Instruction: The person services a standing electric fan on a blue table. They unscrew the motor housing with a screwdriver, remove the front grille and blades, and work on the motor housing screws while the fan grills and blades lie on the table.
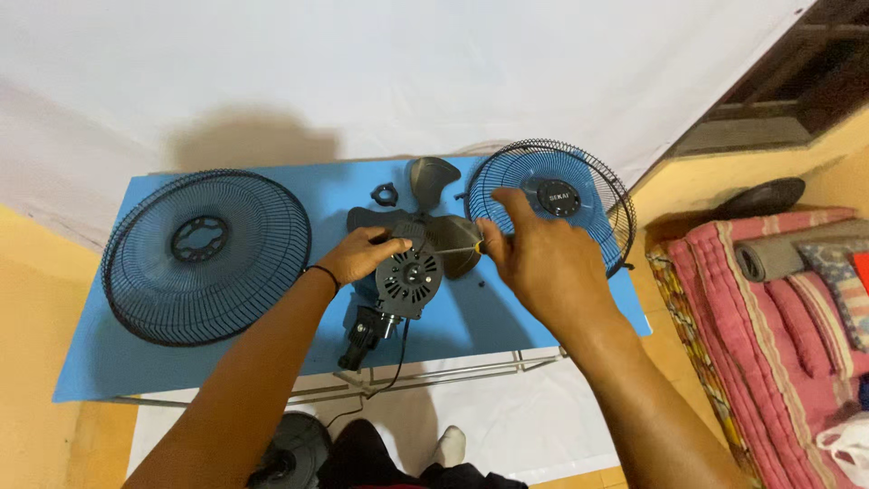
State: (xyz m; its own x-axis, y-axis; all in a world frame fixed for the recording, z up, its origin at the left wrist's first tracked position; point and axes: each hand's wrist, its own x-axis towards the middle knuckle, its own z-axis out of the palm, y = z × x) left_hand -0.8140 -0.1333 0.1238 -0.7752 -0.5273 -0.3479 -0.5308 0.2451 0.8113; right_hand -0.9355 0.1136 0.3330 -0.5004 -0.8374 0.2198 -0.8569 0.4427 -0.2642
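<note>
Two hands work on a fan motor (409, 279) in the middle of the blue table (109, 362). The left hand (360, 255) is closed around the motor's top edge and holds it steady. The right hand (534, 258) pinches a thin screwdriver (453, 249), with its tip pointing at the motor. It looks like a screw is being turned here, so the tip needs to stay straight and the motor must not slip. Behind the motor lies the grey fan blade (434, 186). A small black ring (385, 194) sits near it. One big wire cage (206, 255) lies on the left and another wire cage (552, 204) on the right, close beside the right hand. A black cord (398, 358) hangs off the front edge.
</note>
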